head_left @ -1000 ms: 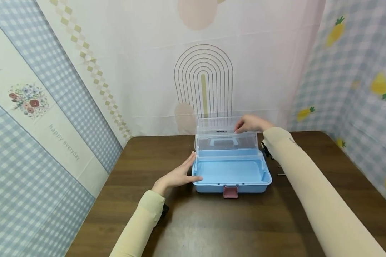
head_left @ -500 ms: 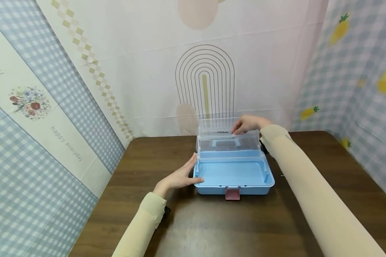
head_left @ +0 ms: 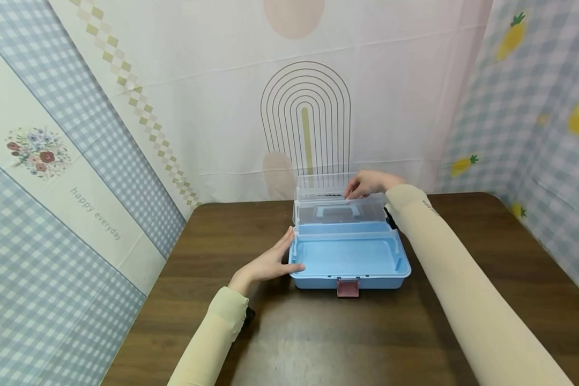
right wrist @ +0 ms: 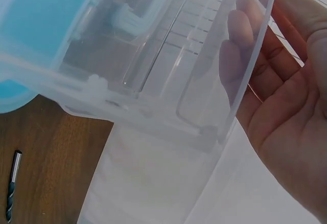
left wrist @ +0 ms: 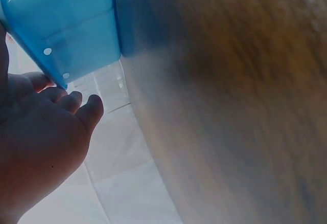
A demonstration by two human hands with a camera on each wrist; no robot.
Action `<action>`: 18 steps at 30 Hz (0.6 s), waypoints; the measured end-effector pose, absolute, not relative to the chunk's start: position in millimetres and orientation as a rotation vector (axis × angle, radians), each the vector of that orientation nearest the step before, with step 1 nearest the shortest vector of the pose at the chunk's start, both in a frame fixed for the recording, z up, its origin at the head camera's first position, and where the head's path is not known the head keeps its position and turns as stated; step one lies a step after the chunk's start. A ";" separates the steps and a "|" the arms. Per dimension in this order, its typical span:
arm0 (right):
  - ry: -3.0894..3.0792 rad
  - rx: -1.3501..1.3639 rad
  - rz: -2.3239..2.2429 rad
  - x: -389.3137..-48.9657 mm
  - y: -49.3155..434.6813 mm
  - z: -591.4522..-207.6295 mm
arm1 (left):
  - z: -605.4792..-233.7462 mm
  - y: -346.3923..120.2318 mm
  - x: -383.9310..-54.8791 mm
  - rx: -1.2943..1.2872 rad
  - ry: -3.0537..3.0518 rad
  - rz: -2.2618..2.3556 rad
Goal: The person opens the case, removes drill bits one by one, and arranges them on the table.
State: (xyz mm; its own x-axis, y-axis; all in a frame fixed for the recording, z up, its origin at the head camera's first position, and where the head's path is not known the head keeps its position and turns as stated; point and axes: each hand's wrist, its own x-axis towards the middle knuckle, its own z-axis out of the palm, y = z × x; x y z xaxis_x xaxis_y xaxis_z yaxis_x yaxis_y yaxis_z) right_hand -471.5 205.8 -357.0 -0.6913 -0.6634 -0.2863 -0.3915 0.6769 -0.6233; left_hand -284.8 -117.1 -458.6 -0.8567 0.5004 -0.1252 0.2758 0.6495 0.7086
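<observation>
A blue toolbox (head_left: 347, 257) stands on the table, its clear lid raised and its clear trays (head_left: 340, 212) lifted out in steps. My left hand (head_left: 265, 264) rests against the box's left end, fingers straight, thumb on the front rim. My right hand (head_left: 369, 183) reaches over the upper tray with bent fingers, fingertips down at the tray. A thin drill bit (head_left: 333, 195) lies there just left of them. In the right wrist view, my right fingers (right wrist: 240, 32) show through the clear plastic wall; whether they pinch anything is hidden.
Another drill bit (right wrist: 13, 183) lies on the brown wooden table (right wrist: 61, 157) to the right of the box. A pink latch (head_left: 348, 288) hangs down at the box's front. Patterned cloth (head_left: 222, 107) hangs behind the table and along both sides.
My right hand has shifted slightly left along the upper tray, toward the drill bit lying there. My left hand stays against the box. The right sleeve now covers rods seen earlier on the table.
</observation>
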 end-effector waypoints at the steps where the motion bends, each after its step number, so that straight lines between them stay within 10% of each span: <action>1: 2.391 -0.812 -0.725 -471.1 204.9 -356.8 | -458.4 -117.4 -284.6 0.616 2.558 1.020; 18: 2.556 -0.835 -0.601 -441.6 205.2 -353.4 | -460.5 -127.3 -272.3 0.675 2.550 1.024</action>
State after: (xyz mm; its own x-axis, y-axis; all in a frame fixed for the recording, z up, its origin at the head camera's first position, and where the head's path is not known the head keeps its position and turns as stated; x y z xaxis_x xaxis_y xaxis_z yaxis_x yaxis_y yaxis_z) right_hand -441.6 205.2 -353.4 -0.7494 -0.6238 -0.2220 -0.4596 0.7314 -0.5037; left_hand -272.3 -127.3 -460.5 -0.8407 0.5306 -0.1079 0.3087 0.6334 0.7096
